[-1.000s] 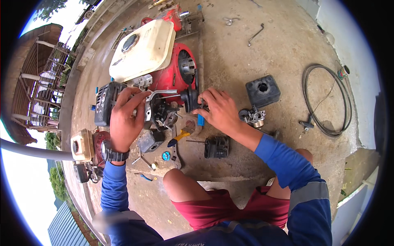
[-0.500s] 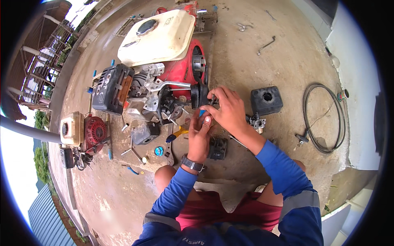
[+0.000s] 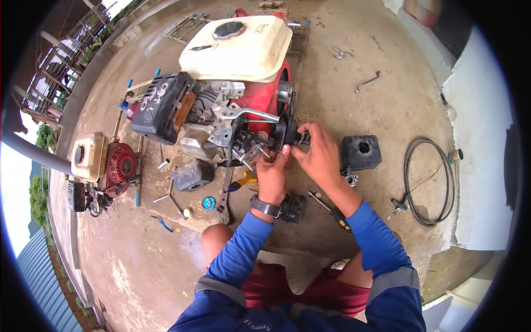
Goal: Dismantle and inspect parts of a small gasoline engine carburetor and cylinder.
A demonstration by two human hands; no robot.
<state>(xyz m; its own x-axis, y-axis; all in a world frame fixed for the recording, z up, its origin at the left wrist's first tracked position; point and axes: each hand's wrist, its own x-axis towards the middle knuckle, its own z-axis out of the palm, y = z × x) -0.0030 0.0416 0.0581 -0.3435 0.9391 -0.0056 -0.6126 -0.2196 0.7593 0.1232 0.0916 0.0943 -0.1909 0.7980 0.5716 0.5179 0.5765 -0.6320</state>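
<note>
while both hands work at the engine point(image 3: 256, 99), the black part point(image 3: 286, 131) sits against its right side, just beyond the left hand point(image 3: 273, 178) and just left of the right hand point(image 3: 322, 152). its long axis looks near upright in view. neither hand clearly nearer: left thumb point(image 3: 286, 149) at its lower edge, right fingers point(image 3: 311, 129) by its right face. right fingers pinched on a small dark piece point(image 3: 302, 138); can't tell if loose or fixed to the part. left fingers point(image 3: 265, 157) curled; what they grip, if anything, is hidden, can't tell. bent lever point(image 3: 260, 114) meets the part from the left.

writing: small dark mark on top of the cream tank point(image 3: 238, 47); pale letters on the blue shirt point(image 3: 243, 316), broken by folds; marks on the black block point(image 3: 292, 209) near the left wrist, too small to tell.

black box point(image 3: 360, 152) and carb point(image 3: 350, 179), partly hidden, lie on the floor point(image 3: 401, 113) right of the right hand; screwdriver point(image 3: 329, 209) lies beside the right sleeve point(image 3: 376, 232).
</note>
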